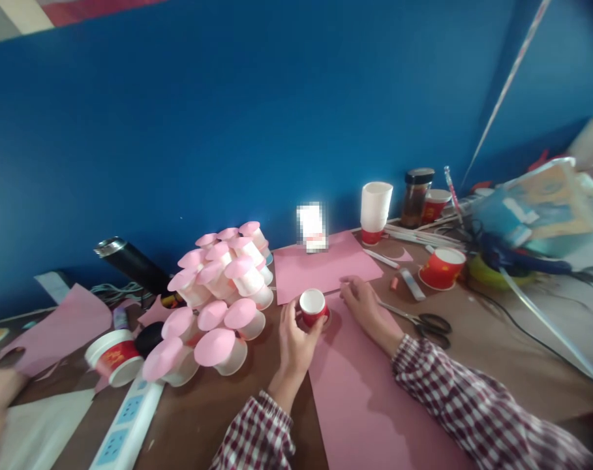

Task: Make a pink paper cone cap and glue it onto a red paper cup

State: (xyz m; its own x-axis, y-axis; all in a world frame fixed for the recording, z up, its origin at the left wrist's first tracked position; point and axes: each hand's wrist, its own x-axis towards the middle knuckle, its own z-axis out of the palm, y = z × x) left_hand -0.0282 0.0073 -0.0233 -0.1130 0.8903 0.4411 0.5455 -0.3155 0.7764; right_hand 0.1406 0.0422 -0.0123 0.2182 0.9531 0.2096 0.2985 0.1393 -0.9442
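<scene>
My left hand [297,339] is closed around a small red paper cup [312,303], its white round end facing up. The cup is at the left edge of a large pink sheet of paper [369,398]. To the right, my right hand [363,303] lies over the top of that sheet, fingers stretched out and nothing visible in them. Beside its wrist are scissors [426,326] with black handles, their blades partly hidden by the hand. A second pink sheet [325,267] lies behind both hands.
Several white cups topped with pink paper cones [215,346] stand on the left. Nearby are a power strip [130,418], a black bottle [134,264] and another person's hand [2,391]. On the right are stacked cups [375,212], a red cup [443,267] and a glue stick [412,285].
</scene>
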